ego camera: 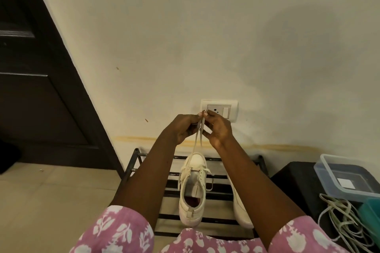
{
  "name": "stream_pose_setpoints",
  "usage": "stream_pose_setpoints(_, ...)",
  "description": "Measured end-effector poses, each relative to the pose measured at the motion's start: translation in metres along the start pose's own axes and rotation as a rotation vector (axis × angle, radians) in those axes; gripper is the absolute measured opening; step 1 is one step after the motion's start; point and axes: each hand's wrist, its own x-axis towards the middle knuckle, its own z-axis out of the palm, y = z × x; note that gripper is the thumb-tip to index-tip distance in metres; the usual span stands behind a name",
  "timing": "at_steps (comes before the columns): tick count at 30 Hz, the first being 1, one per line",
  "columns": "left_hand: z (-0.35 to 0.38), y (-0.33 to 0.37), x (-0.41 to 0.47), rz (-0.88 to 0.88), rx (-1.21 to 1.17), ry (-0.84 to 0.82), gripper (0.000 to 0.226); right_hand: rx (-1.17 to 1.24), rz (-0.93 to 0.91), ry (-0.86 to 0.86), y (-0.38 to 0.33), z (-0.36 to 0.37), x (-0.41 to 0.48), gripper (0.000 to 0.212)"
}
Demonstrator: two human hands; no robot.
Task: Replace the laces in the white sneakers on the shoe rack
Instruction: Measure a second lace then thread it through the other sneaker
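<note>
Lace (197, 139) of pale cream rises in two strands from the white sneaker (192, 191). Both ends are pinched, the left grip (183, 127) and right grip (218, 129) each closed on it, meeting in front of the wall socket (219, 109). The sneaker is off-white with its upper eyelets open and its tongue bare. It seems to rest toe-to-wall on the black shoe rack (141, 162). A second sneaker (240, 209) lies just beside it, partly behind the right forearm. Further right, tangled spare laces (339, 217) lie near a clear plastic container (329, 172).
</note>
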Motion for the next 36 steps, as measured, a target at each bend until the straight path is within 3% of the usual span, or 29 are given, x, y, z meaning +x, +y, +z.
stream_pose_setpoints(4, -0.008, -0.032, 0.008, 0.182, 0.240, 0.233, 0.016, -0.022, -0.092, 0.028, -0.023, 0.012, 0.015, 0.022)
stream_pose_setpoints(6, -0.014, -0.051, 0.006, 0.158, 0.287, 0.152, 0.011, -0.010, -0.126, -0.025, -0.036, 0.024, 0.019, 0.023)
stream_pose_setpoints(8, -0.016, -0.071, 0.003, 0.120, 0.366, -0.052, 0.012, 0.013, -0.163, -0.084, -0.046, 0.038, 0.022, 0.026)
stream_pose_setpoints(10, -0.019, -0.093, 0.005, 0.109, 0.578, -0.163, 0.015, 0.032, -0.188, -0.146, -0.053, 0.052, 0.022, 0.026)
stream_pose_setpoints(13, -0.025, -0.128, 0.022, 0.146, 0.993, -0.102, 0.032, 0.050, -0.210, -0.205, -0.057, 0.069, 0.019, 0.023)
stream_pose_setpoints(17, -0.041, -0.155, 0.039, 0.113, 1.178, 0.022, 0.033, 0.025, -0.232, -0.238, -0.054, 0.074, 0.017, 0.020)
stream_pose_setpoints(29, -0.044, -0.170, 0.049, -0.020, 1.143, 0.264, 0.025, -0.002, -0.228, -0.141, -0.039, 0.038, 0.029, 0.020)
stream_pose_setpoints(33, -0.046, -0.169, 0.049, -0.050, 0.922, 0.350, 0.016, -0.014, -0.232, -0.124, -0.039, 0.034, 0.030, 0.021)
stream_pose_setpoints(36, -0.046, -0.164, 0.048, -0.110, 0.727, 0.426, 0.023, -0.010, -0.236, -0.120, -0.043, 0.034, 0.030, 0.021)
